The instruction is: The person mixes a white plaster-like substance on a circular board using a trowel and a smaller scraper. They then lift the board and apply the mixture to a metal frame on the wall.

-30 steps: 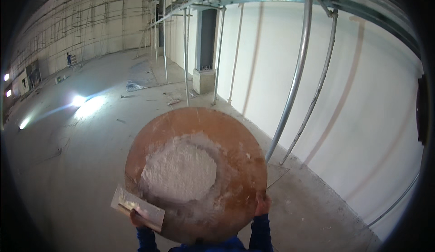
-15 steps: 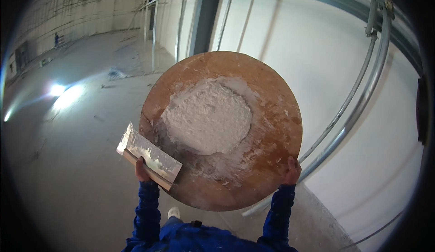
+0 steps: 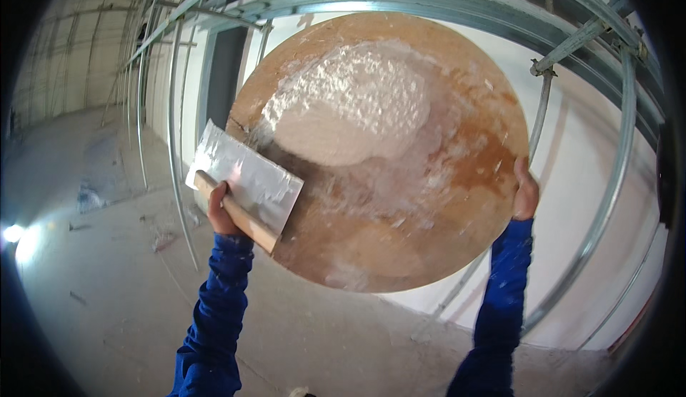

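A large round wooden board (image 3: 386, 250) is held up in front of me, smeared with white residue. On its far half lies a wide heap of wet white plaster (image 3: 350, 122). My left hand (image 3: 221, 215) is closed round the wooden handle of a broad metal plastering trowel (image 3: 261, 182), at the board's left edge. The blade overlaps the board; whether the hidden fingers also hold up the board, I cannot tell. At the right rim, my right hand (image 3: 526, 193) grips the board, thumb along the edge and the other fingers mostly hidden.
Metal scaffold tubes (image 3: 618, 175) curve along the right, and thick galvanised rails (image 3: 400, 0) cross above the board's far edge. Behind them stands a white wall (image 3: 579, 140). Thin upright poles (image 3: 175, 132) rise on the left. A bright lamp (image 3: 13, 233) sits on the concrete floor (image 3: 121, 311).
The board with the plaster has gone up and away from my body, toward the scaffold rails. Both arms are stretched further out. The view has shifted, with the floor lamp now further left.
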`<state>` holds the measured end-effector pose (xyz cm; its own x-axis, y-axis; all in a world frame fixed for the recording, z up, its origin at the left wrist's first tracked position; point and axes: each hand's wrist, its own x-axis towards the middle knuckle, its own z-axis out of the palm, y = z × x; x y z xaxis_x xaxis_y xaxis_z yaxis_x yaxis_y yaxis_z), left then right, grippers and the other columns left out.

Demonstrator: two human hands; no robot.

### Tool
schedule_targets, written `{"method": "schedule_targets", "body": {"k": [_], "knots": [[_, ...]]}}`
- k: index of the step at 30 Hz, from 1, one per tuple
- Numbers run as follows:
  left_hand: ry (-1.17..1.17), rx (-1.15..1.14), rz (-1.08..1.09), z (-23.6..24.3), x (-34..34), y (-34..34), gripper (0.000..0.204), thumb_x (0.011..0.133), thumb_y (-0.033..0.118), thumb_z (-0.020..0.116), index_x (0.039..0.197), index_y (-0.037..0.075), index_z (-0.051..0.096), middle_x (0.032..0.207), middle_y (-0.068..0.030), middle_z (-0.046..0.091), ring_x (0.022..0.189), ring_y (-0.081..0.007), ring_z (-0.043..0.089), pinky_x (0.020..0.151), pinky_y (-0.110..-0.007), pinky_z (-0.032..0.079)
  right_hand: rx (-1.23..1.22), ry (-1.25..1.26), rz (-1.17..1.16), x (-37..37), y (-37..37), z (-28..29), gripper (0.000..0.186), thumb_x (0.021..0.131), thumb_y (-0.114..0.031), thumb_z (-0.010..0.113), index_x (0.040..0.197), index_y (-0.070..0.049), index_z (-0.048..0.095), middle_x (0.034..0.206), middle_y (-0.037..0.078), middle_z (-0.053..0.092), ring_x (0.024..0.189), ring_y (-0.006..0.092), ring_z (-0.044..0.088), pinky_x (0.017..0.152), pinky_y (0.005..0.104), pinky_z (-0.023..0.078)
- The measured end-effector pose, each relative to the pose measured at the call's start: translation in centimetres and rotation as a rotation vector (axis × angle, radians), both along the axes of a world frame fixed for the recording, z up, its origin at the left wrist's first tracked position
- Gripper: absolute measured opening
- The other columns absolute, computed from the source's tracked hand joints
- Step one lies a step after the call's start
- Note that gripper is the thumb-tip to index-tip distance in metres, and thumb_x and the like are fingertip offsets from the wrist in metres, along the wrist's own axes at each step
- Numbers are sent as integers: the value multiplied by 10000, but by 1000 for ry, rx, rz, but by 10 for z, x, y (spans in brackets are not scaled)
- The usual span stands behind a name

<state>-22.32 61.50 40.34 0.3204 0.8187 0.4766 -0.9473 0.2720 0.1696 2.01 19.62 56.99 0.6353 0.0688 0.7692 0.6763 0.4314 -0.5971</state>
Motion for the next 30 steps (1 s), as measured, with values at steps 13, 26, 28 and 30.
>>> {"method": "schedule_targets", "body": {"k": [13,26,28,30], "knots": [[-226,147,-104,77,79,116,282,773,183,547,1033,75,531,935,-69,597,866,-245,594,813,-382,482,-141,-368,-749,47,6,153,564,810,-497,551,1093,-13,610,1067,125,621,971,166,561,878,255,376],[-844,173,-308,199,74,182,513,813,442,459,1177,86,395,1143,-84,482,1058,-259,468,968,-404,343,-17,-171,-308,8,139,249,254,852,-188,522,1001,16,549,837,154,598,696,237,610,642,335,494],[-887,260,-236,208,80,185,538,822,463,440,1187,75,367,1136,-97,477,1042,-260,468,947,-402,361,54,-186,-300,16,140,248,261,838,-171,543,1023,12,524,879,166,582,734,245,608,654,354,499],[-848,136,-268,217,90,191,546,824,452,446,1185,49,377,1146,-100,471,1049,-261,463,940,-397,365,148,-198,-224,22,131,250,305,827,-158,559,1069,16,494,952,188,563,770,258,602,660,377,501]]}}
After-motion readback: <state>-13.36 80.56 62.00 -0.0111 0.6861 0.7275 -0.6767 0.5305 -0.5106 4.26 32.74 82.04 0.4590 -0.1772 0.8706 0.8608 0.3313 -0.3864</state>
